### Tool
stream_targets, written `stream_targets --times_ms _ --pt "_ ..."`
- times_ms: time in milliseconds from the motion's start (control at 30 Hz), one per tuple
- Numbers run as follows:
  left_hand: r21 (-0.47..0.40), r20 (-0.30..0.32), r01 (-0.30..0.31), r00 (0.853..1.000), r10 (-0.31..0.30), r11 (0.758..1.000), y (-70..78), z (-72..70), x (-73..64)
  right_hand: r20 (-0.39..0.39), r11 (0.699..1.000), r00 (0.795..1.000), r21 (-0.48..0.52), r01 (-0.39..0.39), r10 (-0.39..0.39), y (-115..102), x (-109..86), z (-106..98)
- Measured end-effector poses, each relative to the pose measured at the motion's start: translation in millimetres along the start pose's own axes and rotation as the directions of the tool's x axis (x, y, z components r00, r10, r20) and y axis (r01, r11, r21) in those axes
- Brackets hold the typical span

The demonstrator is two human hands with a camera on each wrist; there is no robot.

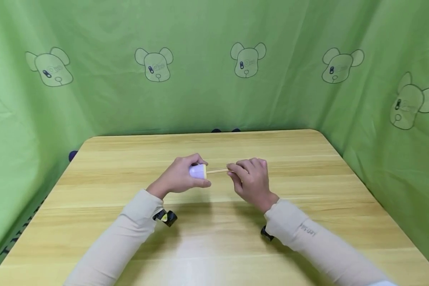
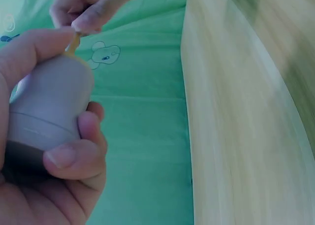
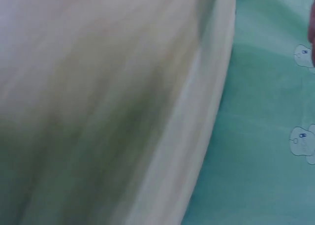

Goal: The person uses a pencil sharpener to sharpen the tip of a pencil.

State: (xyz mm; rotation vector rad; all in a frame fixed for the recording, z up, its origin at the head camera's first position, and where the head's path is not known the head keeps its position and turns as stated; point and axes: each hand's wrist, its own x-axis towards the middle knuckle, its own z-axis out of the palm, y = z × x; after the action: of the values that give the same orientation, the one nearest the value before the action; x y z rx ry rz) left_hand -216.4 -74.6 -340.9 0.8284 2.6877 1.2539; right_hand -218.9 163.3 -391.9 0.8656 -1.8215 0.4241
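My left hand (image 1: 180,176) grips a small rounded lavender device (image 1: 197,171), thumb and fingers wrapped around its body. Its front end has a yellow rim, and its base looks dark in the left wrist view. A thin yellowish stick (image 1: 217,171), pencil-like, runs from the rim to my right hand (image 1: 253,180). The fingertips of that hand pinch the stick's far end. How deep the stick sits in the device is hidden. Only a sliver of skin (image 3: 312,35) shows at the edge of the right wrist view. Both hands are held above the table.
A light wood-grain table (image 1: 207,238) with rounded far corners spreads beneath my hands. Green cloth (image 1: 200,103) printed with bear heads hangs behind it and on both sides. Small black wrist cameras (image 1: 169,218) sit under the sleeves.
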Motion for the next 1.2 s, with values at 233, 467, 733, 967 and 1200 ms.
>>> stream_targets --times_ms 233,467,733,967,1200 --pt "-0.017 0.053 0.013 0.999 -0.012 1.000 1.3 -2.0 -0.8 -0.180 0.994 0.979 -0.073 0.083 -0.095 -1.7 -7.5 10.8" --pt "-0.001 0.090 0.025 0.996 -0.024 1.000 2.8 -0.1 -0.2 -0.188 0.996 0.979 -0.066 0.066 -0.078 2.5 -9.9 13.6" --pt "0.021 0.090 0.014 0.996 -0.016 1.000 6.1 1.9 0.7 -0.132 0.991 0.987 -0.113 0.075 -0.090 4.5 -5.4 8.8" --pt "0.004 0.084 0.028 0.996 -0.028 1.000 4.6 5.2 0.8 -0.088 0.992 0.992 -0.098 0.078 -0.086 3.8 -4.3 6.1" --pt "0.013 0.059 0.038 0.998 -0.039 0.999 1.0 9.7 1.3 -0.068 0.991 0.994 -0.111 0.074 -0.082 1.3 -4.3 5.5"
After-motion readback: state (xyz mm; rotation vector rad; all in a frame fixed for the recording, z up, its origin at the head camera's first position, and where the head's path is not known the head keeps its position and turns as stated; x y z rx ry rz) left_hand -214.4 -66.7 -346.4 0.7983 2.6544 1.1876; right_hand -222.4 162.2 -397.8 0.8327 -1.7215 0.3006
